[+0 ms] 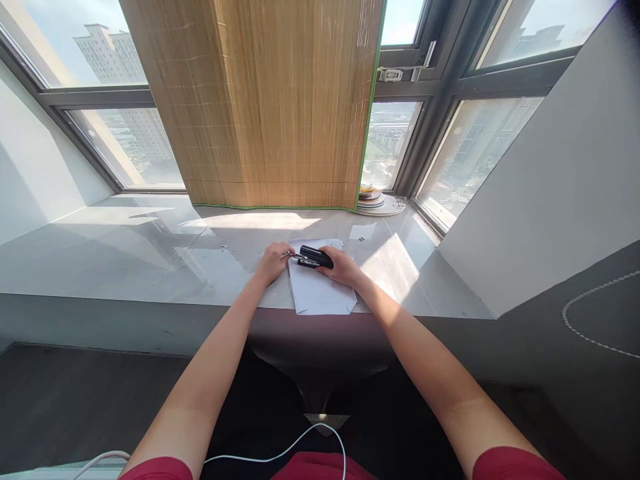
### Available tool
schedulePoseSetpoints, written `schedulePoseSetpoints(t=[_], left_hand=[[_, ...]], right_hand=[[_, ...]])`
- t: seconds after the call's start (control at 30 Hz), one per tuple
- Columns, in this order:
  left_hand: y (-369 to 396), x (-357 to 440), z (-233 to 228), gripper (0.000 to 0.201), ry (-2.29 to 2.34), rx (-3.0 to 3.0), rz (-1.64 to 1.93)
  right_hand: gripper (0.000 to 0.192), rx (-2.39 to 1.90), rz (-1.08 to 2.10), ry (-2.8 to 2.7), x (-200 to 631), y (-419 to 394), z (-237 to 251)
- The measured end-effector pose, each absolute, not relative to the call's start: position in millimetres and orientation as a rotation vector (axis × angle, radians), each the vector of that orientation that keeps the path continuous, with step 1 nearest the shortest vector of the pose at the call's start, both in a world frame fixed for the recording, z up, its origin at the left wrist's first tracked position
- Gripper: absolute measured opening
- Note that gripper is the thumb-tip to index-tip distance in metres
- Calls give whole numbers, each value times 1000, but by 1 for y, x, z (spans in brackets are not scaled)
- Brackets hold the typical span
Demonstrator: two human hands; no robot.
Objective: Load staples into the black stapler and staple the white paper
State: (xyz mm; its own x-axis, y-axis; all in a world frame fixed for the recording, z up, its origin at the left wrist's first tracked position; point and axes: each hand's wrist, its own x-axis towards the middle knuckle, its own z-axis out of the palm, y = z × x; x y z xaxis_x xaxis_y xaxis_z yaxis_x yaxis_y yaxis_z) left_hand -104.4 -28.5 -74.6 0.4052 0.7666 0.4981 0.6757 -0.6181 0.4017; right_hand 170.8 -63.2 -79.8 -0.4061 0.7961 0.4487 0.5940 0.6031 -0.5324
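A black stapler (315, 257) lies over white paper sheets (323, 293) on the sill, its top arm raised apart from its base. My right hand (341, 265) is closed around the rear end of the stapler. At the stapler's front end, my left hand (273, 262) pinches with thumb and fingers by a small shiny metal part; whether this belongs to the stapler or is loose, I cannot tell. The lower corners of the sheets show small marks or folds.
Small staple-like pieces (361, 239) lie right of the paper. Stacked plates (373, 199) stand by the window corner. A bamboo blind (280, 100) hangs down close to the tiled sill (125, 267). A white cable (260, 459) crosses near my lap.
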Motion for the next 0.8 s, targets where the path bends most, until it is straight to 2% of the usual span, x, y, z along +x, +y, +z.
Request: schedulePoseSetpoints(t=[0.13,0.3,0.47,0.67,0.8], left_hand=[[-27,-107,-77,15,1344,2477,1040],[-26,-109,-77,11,1307,2400,1086],[-35,-107,-70,10,1130,2271,1191],[-43,-108,-62,29,1025,2185,1316],[-43,-108,-62,53,926,2267,1137]], right_hand=[[45,-1090,397,-2109,172,-62,-80],[28,-1167,450,-1917,177,-57,-77],[30,-1089,536,-1796,183,-60,-68],[36,-901,758,-1699,188,-68,-61],[34,-815,729,-1899,181,-71,-62]])
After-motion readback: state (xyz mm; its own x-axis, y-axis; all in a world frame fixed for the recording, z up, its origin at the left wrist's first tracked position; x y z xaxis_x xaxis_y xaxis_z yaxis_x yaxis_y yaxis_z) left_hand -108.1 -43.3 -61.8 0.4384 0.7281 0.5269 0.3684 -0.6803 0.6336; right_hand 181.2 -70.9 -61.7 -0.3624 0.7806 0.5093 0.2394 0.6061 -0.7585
